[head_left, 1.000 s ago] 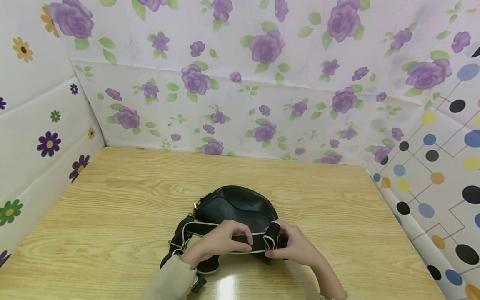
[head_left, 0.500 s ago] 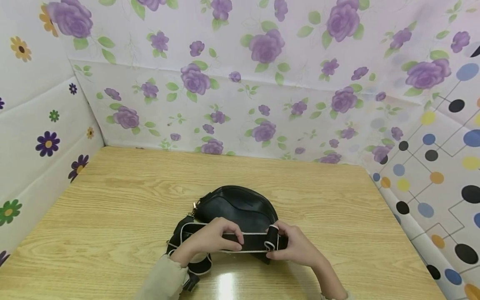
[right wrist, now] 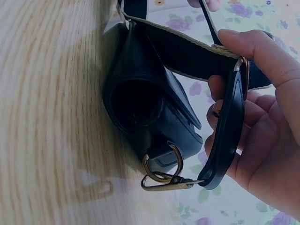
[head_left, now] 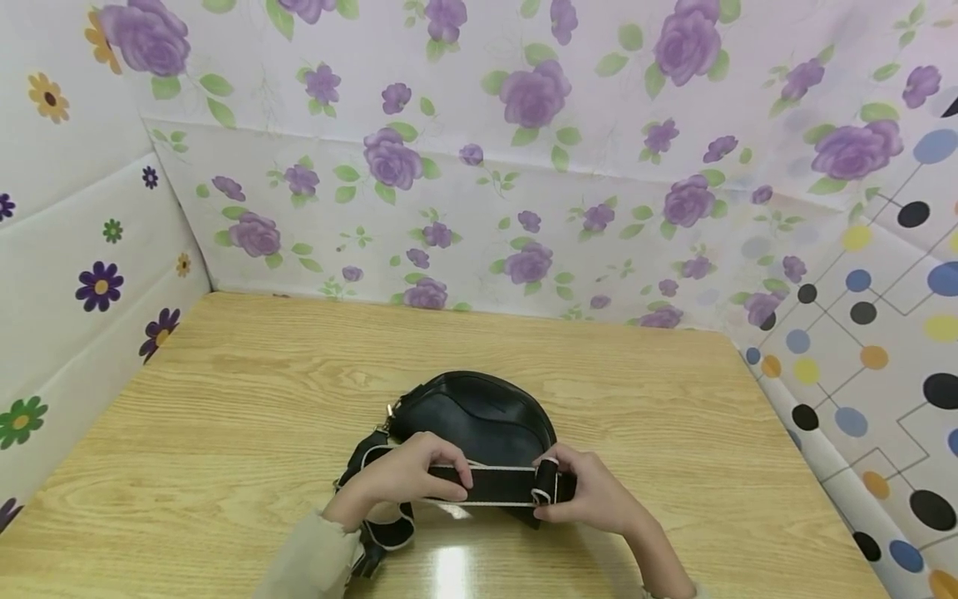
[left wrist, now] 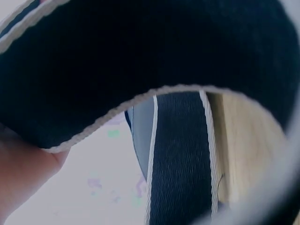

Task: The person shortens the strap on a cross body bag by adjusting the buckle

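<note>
A black half-moon shoulder bag [head_left: 479, 416] sits on the table, with a black strap [head_left: 501, 485] edged in white stretched in front of it. My left hand [head_left: 404, 476] pinches the strap between thumb and fingers, left of the bag's middle. At the bag's right end, my right hand [head_left: 595, 492] grips a folded loop of the strap by its metal buckle. In the right wrist view, a leather tab [right wrist: 227, 133] crosses that hand's fingers and joins the bag through a gold clasp [right wrist: 166, 185]. The strap [left wrist: 178, 42] looms close in the left wrist view, curving over a straighter stretch.
The wooden table [head_left: 299, 358] reaches back to a wall covered with purple-flower cloth [head_left: 449, 191]. Loose strap loops [head_left: 389, 532] hang below the left wrist. A dotted cloth [head_left: 861, 374] stands on the right, a daisy-printed one [head_left: 75, 249] on the left.
My left hand has slid leftward along the strap, leaving a longer flat stretch between the hands. The loose loops beneath it have shifted left too. My right hand and the bag stay nearly in place.
</note>
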